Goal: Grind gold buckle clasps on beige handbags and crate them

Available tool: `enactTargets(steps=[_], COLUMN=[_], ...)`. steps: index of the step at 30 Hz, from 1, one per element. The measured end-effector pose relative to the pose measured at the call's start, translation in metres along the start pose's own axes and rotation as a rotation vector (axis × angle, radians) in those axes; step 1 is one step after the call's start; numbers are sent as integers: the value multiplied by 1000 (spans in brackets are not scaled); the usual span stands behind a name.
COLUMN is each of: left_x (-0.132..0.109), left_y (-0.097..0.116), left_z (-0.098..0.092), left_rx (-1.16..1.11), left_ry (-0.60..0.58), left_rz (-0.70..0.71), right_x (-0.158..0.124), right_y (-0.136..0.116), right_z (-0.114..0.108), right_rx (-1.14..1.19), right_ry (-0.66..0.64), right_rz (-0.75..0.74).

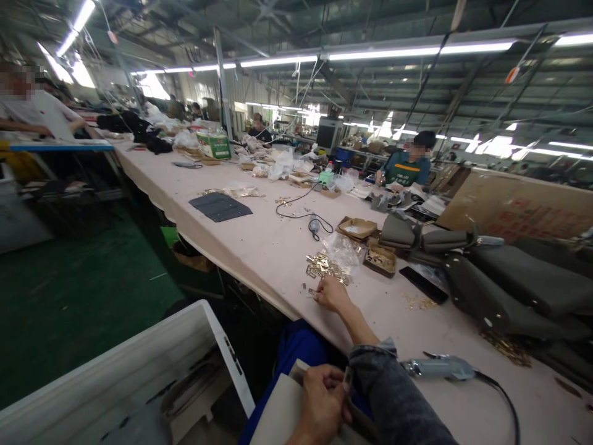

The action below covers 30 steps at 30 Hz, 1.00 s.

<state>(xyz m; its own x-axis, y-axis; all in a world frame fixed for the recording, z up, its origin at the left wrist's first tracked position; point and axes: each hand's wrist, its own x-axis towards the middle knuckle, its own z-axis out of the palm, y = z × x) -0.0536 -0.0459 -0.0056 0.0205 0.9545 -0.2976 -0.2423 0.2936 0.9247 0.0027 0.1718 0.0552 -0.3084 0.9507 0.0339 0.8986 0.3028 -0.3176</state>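
Observation:
On my lap, my left hand point(324, 398) is closed around the edge of a beige leather-like panel point(278, 411), fingers pinched together. My right hand point(334, 295), in a grey denim sleeve, reaches over the table's near edge. Its fingertips are pinched at a small metal fitting point(312, 291) on the tabletop; the fingers partly hide it. Just beyond lies a pile of gold-coloured metal fittings point(327, 266), beside a clear plastic bag point(343, 248).
A powered screwdriver point(440, 368) with a black cord lies right of my right forearm. Small cardboard boxes point(380, 259), a black tray point(424, 284) and dark olive bag pieces point(504, 296) are farther right. A white crate point(204, 327) stands left. Co-workers sit across the table and at left.

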Motion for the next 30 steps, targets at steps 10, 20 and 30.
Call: enactTargets(steps=[10, 20, 30], left_x=[-5, -2, -4], left_y=[4, 13, 9], left_z=[2, 1, 0], left_rx=[24, 79, 66], left_ry=[-10, -44, -105], left_rz=[21, 20, 10], right_x=[-6, -46, -220], right_y=[-8, -7, 38], right_z=[0, -38, -28], right_rx=[102, 303, 1068], right_ry=[36, 183, 447], right_rz=[30, 75, 325])
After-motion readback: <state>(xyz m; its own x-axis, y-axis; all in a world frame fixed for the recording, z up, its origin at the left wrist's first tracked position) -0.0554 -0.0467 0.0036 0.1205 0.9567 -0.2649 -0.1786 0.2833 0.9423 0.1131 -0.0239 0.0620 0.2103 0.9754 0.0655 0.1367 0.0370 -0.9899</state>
